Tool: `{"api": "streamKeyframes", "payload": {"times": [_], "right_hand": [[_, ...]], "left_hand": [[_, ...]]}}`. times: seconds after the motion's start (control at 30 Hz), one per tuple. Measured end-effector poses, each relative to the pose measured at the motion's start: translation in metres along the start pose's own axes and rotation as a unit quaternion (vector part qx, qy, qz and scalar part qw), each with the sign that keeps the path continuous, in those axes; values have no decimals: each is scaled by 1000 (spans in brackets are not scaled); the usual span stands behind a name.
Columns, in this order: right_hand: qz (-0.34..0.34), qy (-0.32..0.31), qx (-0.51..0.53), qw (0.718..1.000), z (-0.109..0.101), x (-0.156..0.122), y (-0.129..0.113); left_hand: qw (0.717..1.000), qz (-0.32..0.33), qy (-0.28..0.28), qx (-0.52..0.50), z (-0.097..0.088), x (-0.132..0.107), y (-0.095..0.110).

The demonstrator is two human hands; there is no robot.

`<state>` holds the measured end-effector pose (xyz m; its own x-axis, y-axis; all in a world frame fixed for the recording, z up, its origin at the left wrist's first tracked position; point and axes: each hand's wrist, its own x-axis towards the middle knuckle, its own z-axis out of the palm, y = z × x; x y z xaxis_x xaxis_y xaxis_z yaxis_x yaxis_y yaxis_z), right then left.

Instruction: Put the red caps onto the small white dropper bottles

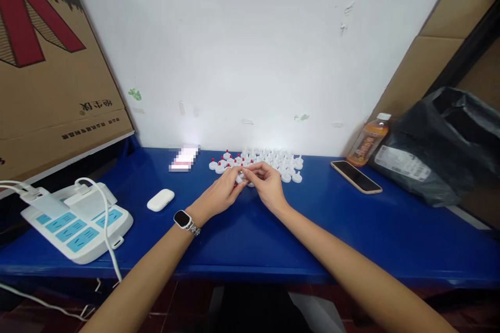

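My left hand, with a watch on the wrist, is closed around a white nozzle cap. My right hand meets it from the other side, thumb and forefinger pinched together at the top of that cap. Whatever lies between the right fingertips is too small and covered to make out. Just behind the hands stand several white nozzle caps with red tips. To their right is a cluster of white nozzle caps without red tips. My fingers hide part of both groups.
A white power strip with plugs and cables lies at left, beside a white earbud case. On the right are a phone, an orange drink bottle and a black plastic bag. A white wall bounds the blue table.
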<state>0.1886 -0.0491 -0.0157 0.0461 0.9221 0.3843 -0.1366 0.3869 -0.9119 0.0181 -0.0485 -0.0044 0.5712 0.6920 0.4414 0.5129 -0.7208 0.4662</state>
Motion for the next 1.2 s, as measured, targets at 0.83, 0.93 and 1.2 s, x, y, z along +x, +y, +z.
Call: {"api": "streamKeyframes", "payload": {"times": [0.83,0.93,1.2], "right_hand": [[-71,-34,-205,976,-16,81,-1],[-68,-36,-324,943,-9,123,13],[-13,-140,-555,820,19,174,51]], "left_hand": [[996,-66,62,22,-9,1,-30],[995,-74,65,21,-12,1,-37],[997,-70,43,1,-11,1,-38]]}}
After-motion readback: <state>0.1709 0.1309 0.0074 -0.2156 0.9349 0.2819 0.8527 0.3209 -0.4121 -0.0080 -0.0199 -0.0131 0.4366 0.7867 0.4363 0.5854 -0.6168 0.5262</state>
